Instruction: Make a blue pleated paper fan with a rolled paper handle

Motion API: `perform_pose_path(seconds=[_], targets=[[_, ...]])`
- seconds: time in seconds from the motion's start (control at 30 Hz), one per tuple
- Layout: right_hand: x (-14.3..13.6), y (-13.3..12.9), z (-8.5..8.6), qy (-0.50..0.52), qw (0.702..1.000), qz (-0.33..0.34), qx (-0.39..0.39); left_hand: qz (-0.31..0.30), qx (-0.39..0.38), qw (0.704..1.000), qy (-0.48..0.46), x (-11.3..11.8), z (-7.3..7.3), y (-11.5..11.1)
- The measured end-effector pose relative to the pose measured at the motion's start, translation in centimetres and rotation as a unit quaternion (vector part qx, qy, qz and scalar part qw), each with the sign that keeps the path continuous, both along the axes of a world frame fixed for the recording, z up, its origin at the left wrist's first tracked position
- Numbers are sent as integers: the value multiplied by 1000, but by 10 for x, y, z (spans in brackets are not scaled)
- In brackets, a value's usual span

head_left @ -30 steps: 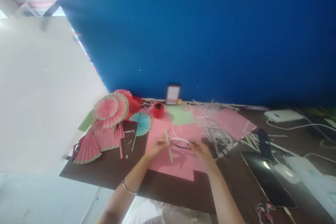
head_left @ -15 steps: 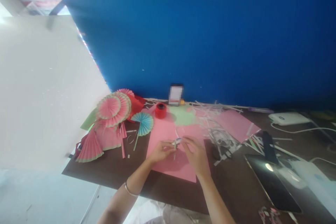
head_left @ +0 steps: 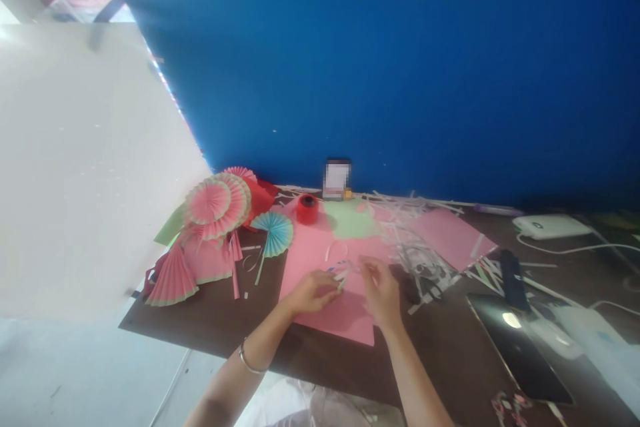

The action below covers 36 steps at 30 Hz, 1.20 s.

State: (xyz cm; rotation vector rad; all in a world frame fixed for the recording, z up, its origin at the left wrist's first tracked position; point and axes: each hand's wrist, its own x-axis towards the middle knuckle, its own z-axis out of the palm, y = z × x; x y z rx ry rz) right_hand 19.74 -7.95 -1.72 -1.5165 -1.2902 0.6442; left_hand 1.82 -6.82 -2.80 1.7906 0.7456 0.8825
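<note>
Over a pink paper sheet both hands work close together. My left hand has its thumb and fingers pinched on a small pale paper strip, whitish with a greenish end. Just to the right, my right hand is closed with fingertips pressed together; whatever lies between them is too small and blurred to name. A faint whitish piece shows in the gap between the hands. A thin curled white strip lies on the sheet beyond the fingers.
A red tape roll stands behind the hands. Pink pleated paper fans and a blue fan lie left. To the right are a heap of paper strips, a dark tablet and a white power bank.
My hands have moved apart, the right one shifting rightward. My left hand has turned, tilting the pale strip that pointed downward before. The curled strip now shows clearly beyond the hands.
</note>
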Motion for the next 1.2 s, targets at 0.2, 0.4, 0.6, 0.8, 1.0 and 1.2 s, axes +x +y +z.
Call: perform_pose_path(seconds=[0.2, 0.4, 0.6, 0.8, 1.0, 1.2], targets=[[10, -2, 20, -28, 998, -55, 10, 18, -4, 1000, -12, -2, 0, 1], [8, -1, 22, 161, 981, -47, 93, 28, -10, 999, -38, 2, -8, -1], [2, 0, -2, 169, 984, -12, -60, 32, 20, 998, -47, 3, -10, -2], [-16, -4, 2, 176, 978, 36, -106, 22, 78, 997, -7, 3, -14, -3], [-13, 5, -13, 260, 962, 10, -84, 8, 209, 977, 34, 3, -16, -2], [-4, 20, -12, 399, 904, 70, -138, -26, 249, 967, 42, 4, -18, -4]])
